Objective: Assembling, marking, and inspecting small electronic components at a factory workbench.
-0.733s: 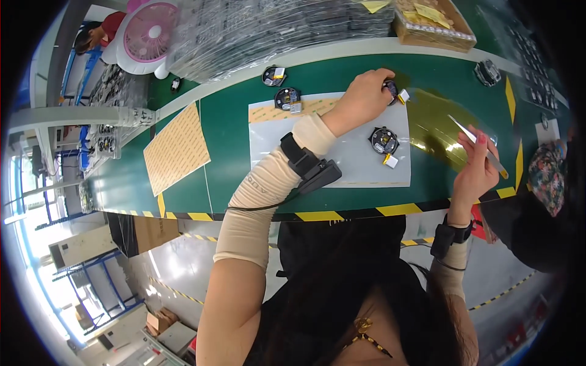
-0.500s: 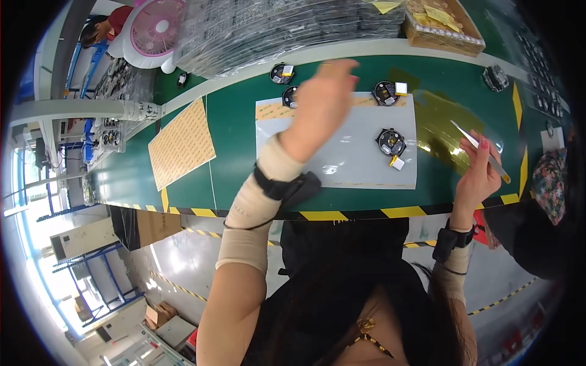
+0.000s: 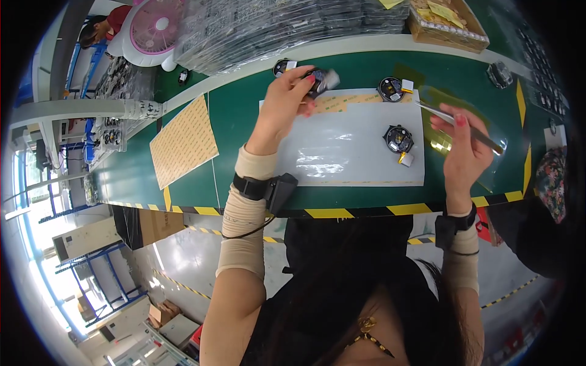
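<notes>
My left hand (image 3: pixel 276 116) is closed around a round black watch case (image 3: pixel 315 85), held above the far left corner of a white backing sheet (image 3: pixel 348 143); the pale part swinging from the case is blurred. In my right hand (image 3: pixel 467 146) are metal tweezers (image 3: pixel 434 110), their tip pointing left, near the sheet's far right corner. Just beyond that tip is an open watch case (image 3: pixel 389 89) with a small white-and-yellow battery (image 3: pixel 407 85) beside it. Another open watch case (image 3: pixel 398 139) lies on the sheet, its battery (image 3: pixel 405 159) below it. Behind my left hand a further case (image 3: pixel 281 67) is partly hidden.
A tan adhesive sheet (image 3: pixel 183 140) lies at left on the green table. Amber film (image 3: pixel 439 137) lies right of the white sheet. Plastic-wrapped trays (image 3: pixel 274 30), a cardboard box (image 3: pixel 448 27) and a pink-and-white fan (image 3: pixel 152 27) line the back. A person (image 3: pixel 116 21) is at far left.
My left hand has drawn back to the left and now holds the watch case that lay at the sheet's far left corner. My right hand and the tweezers have shifted left.
</notes>
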A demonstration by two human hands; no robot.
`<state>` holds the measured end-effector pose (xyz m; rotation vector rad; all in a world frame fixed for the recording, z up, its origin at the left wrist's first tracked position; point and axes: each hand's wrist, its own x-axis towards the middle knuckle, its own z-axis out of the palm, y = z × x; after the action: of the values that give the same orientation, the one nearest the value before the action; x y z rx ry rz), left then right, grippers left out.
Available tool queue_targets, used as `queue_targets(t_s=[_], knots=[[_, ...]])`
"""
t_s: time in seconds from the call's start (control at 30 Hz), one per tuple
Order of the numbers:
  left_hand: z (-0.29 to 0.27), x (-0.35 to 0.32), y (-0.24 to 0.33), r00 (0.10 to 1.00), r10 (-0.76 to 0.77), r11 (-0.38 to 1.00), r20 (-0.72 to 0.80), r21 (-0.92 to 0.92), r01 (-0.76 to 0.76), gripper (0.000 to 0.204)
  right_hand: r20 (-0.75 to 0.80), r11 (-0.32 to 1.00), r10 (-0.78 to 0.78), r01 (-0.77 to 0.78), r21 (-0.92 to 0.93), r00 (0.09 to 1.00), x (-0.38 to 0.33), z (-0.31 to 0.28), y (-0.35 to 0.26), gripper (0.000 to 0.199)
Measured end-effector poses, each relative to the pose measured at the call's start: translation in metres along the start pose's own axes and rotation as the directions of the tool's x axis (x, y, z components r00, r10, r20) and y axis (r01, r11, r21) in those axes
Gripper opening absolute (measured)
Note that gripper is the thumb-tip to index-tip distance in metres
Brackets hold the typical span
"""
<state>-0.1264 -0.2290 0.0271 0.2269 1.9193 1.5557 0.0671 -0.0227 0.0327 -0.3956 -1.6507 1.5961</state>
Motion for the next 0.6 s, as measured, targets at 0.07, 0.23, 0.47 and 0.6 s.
queue_targets(t_s=[0.07,0.23,0.47,0.6], knots=[[0.018,0.001,0.002,0.997,-0.019,0.968,0.078,-0.248,0.038,0.015,0.119,0.992,-0.048,0.034,0.118,0.992,0.005,0.017,-0.003,0.02],[0.05,-0.007,0.005,0.961,-0.125,0.819,0.246,-0.522,0.24,0.024,0.293,0.985,-0.046,-0.006,0.174,0.955,0.008,0.043,0.011,0.018],[0.043,-0.005,-0.009,0.902,0.072,0.844,0.426,-0.508,0.172,0.035,0.39,0.977,0.079,-0.149,0.15,0.918,0.0,0.046,0.026,0.016],[0.048,-0.01,-0.012,0.905,0.1,0.792,0.413,-0.584,0.179,0.035,0.412,0.995,0.012,-0.051,0.083,0.911,-0.001,0.047,0.028,0.015]])
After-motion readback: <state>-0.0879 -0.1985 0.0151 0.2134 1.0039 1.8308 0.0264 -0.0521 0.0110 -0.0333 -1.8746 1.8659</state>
